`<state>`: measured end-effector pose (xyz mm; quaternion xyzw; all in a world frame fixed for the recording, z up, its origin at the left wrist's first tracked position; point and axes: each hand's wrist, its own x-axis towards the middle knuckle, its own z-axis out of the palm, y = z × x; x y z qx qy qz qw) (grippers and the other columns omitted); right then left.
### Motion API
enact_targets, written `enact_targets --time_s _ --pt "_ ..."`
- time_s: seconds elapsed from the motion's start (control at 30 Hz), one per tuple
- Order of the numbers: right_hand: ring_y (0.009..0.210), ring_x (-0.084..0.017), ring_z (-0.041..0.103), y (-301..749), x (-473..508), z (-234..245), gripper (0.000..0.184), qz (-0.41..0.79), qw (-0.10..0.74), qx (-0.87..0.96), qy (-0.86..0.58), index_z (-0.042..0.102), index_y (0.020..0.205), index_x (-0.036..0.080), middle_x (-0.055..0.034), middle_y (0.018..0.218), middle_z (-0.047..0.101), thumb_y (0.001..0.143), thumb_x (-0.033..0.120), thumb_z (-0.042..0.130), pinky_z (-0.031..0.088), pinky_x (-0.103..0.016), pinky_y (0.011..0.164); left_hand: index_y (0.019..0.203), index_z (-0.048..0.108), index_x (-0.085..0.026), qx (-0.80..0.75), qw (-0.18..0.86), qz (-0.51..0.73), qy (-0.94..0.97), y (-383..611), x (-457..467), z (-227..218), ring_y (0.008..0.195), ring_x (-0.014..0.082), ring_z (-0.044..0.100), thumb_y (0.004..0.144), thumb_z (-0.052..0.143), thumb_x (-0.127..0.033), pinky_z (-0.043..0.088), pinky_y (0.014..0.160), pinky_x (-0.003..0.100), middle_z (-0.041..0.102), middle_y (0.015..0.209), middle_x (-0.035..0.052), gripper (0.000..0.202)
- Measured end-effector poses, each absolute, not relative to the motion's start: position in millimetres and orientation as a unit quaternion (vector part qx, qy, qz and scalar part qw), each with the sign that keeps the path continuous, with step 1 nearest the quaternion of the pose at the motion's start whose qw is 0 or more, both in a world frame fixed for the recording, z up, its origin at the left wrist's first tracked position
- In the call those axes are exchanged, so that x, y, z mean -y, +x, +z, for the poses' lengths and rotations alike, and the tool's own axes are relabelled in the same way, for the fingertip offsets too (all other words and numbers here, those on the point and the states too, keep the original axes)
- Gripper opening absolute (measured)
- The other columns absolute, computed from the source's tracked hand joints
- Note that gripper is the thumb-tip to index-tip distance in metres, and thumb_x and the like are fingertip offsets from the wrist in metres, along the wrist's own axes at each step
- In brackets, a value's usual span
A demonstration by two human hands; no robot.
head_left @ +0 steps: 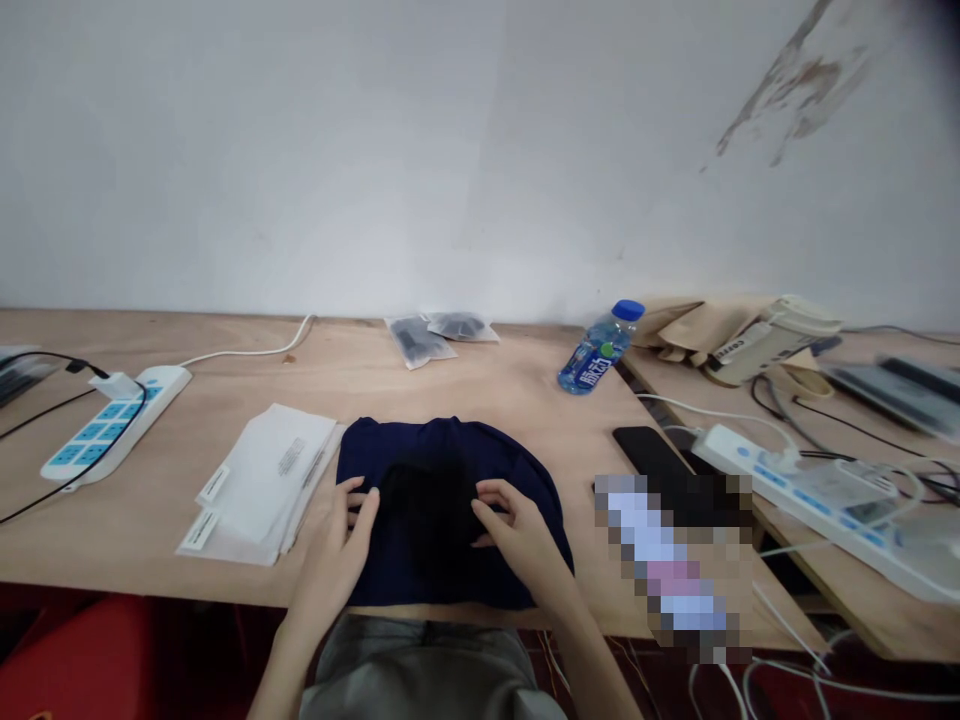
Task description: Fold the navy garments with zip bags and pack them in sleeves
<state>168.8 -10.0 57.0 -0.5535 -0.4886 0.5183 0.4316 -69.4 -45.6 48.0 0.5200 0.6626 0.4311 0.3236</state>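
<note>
A folded navy blue garment (pixel 450 540) lies on the plywood table (pixel 225 390) right in front of me, with a darker, black-looking patch at its middle. My left hand (pixel 337 540) rests on the fabric at the left of that patch, fingers apart. My right hand (pixel 517 525) lies on the garment at the patch's right side, fingers slightly curled. Neither hand visibly grips the cloth. To the left of the garment lies a stack of white labelled packaging sleeves (pixel 259 487).
A blue-socket power strip (pixel 112 425) sits at the left, and small black-filled plastic packets (pixel 439 335) lie by the wall. Farther right are a water bottle (pixel 600 347), a black phone (pixel 649 450), a pixelated patch (pixel 671 565), and a lower table with another power strip (pixel 795 495) and cables.
</note>
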Motion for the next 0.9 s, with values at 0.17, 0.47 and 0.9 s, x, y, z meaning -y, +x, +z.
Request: enact_targets --time_s 0.17,0.47,0.9 --pt "0.056 -0.014 0.058 158.5 21.4 53.4 0.029 0.501 0.446 0.477 -0.568 0.062 0.091 0.019 -0.0026 0.083 0.062 0.074 0.042 0.066 0.056 -0.028 0.046 0.097 0.066 -0.018 -0.705 0.247 0.318 0.584 -61.2 33.8 45.7 0.068 0.022 0.065 0.086 0.052 -0.053 0.048 0.062 0.033 0.07 0.082 0.0064 0.039" --pt "0.065 -0.018 0.063 184.9 28.8 48.7 0.031 0.324 0.463 0.553 -0.612 0.059 0.099 0.019 -0.0057 0.081 0.065 0.086 0.047 0.053 0.051 -0.029 0.058 0.106 0.065 -0.018 -0.727 0.199 0.344 0.559 -120.1 17.9 27.5 0.086 0.0233 0.068 0.092 0.041 -0.042 0.05 0.074 0.032 0.073 0.099 0.0101 0.037" --pt "0.093 -0.03 0.061 134.1 62.4 52.5 0.033 0.023 0.259 0.764 -0.591 0.058 0.111 0.017 -0.0147 0.104 0.061 0.084 0.036 0.062 0.053 -0.045 0.077 0.079 0.065 -0.019 -0.744 0.229 0.213 0.591 -62.1 64.1 50.2 0.073 0.0265 0.069 0.087 0.046 -0.06 0.048 0.065 0.035 0.07 0.074 0.0076 0.046"
